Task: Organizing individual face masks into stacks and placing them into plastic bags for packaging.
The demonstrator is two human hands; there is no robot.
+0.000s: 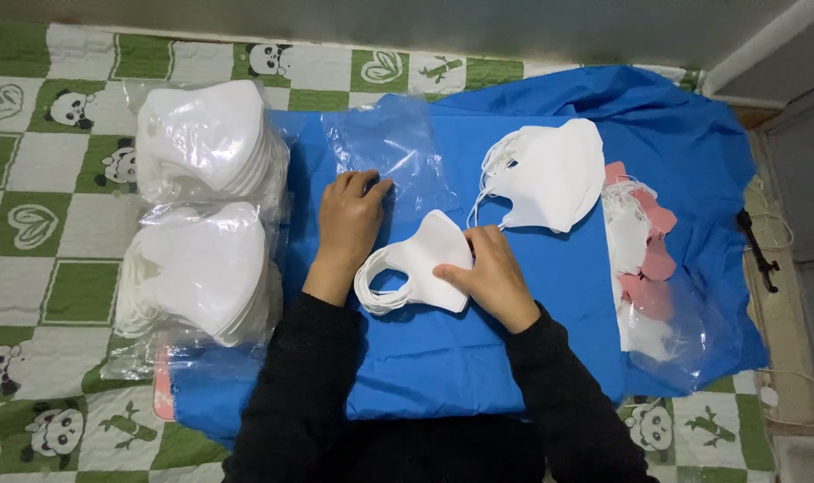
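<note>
My right hand (pixel 492 273) presses on a small stack of white face masks (pixel 425 259) lying on the blue cloth (pixel 442 358), its ear loops trailing to the left. My left hand (pixel 349 219) rests with its fingertips on the edge of a clear plastic bag (pixel 393 148) that lies flat just above the masks. Farther right sits a larger stack of white masks (pixel 550 174). Both arms wear black sleeves.
Two clear bags filled with white masks (pixel 206 134) (pixel 201 273) lie at the left on a green and white panda-print quilt (pixel 31 224). A bag holding pink and white pieces (pixel 644 259) lies at the right. A wall edge and cords run along the far right.
</note>
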